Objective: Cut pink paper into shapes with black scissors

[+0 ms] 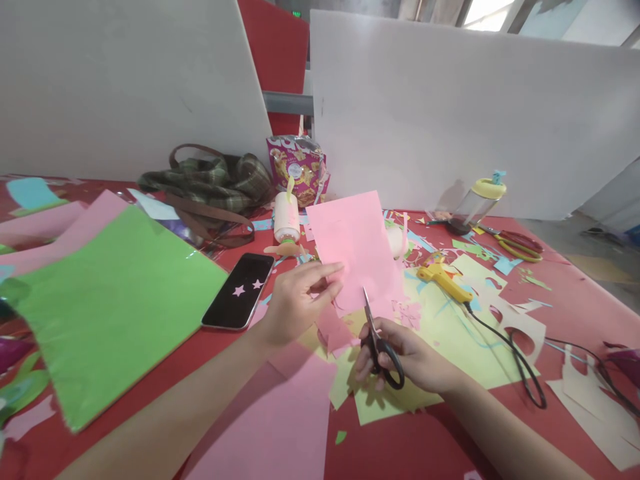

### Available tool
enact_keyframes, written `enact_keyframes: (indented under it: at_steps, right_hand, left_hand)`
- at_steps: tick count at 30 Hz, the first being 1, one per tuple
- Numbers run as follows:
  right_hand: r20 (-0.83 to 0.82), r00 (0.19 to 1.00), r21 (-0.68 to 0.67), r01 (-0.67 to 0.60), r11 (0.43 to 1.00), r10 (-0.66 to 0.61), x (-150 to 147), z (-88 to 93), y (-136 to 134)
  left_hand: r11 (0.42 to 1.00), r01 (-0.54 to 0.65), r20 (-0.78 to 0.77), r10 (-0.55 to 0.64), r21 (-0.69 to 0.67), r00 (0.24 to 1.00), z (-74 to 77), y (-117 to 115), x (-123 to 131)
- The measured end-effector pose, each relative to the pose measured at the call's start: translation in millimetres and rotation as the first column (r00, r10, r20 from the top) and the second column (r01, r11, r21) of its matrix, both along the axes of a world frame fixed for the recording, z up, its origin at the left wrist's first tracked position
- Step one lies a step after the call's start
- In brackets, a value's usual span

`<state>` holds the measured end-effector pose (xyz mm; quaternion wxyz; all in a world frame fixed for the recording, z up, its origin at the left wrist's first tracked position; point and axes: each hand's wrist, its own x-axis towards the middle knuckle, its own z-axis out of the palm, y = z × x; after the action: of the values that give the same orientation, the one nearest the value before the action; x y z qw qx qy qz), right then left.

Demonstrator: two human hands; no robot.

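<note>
My left hand (305, 293) pinches the lower left part of a pink sheet of paper (355, 240), which it holds up off the table. In my right hand (400, 350) is a pair of scissors (376, 343) with black handles, fingers wrapped around the loops. The blades point up and lie close together, their tip by the lower edge of the sheet. Left of my left hand lies a phone (225, 310) with two small pink stars (239, 291) on its dark screen. Under both hands are pink paper (280, 413) and pale yellow paper (390, 403).
Green sheets (125, 293) cover the left. A yellow glue gun (445, 280) with a black cord lies right, before a clear bottle (477, 203) and red-and-yellow-handled scissors (520, 243). A plaid bag (225, 177), snack bag (299, 170) and white roll (287, 217) stand at the back.
</note>
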<state>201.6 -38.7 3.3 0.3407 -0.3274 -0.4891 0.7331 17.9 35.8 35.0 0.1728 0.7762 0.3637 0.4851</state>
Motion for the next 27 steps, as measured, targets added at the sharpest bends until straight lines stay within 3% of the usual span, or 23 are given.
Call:
enact_keyframes:
  at_steps: [27]
  right_hand:
    - [0.008,1.0,-0.004,-0.014,1.0,0.014,0.6,-7.1,-2.1]
  left_hand:
    - [0.999,0.015,-0.047,-0.017,-0.043,0.999,1.1,2.5,-2.4]
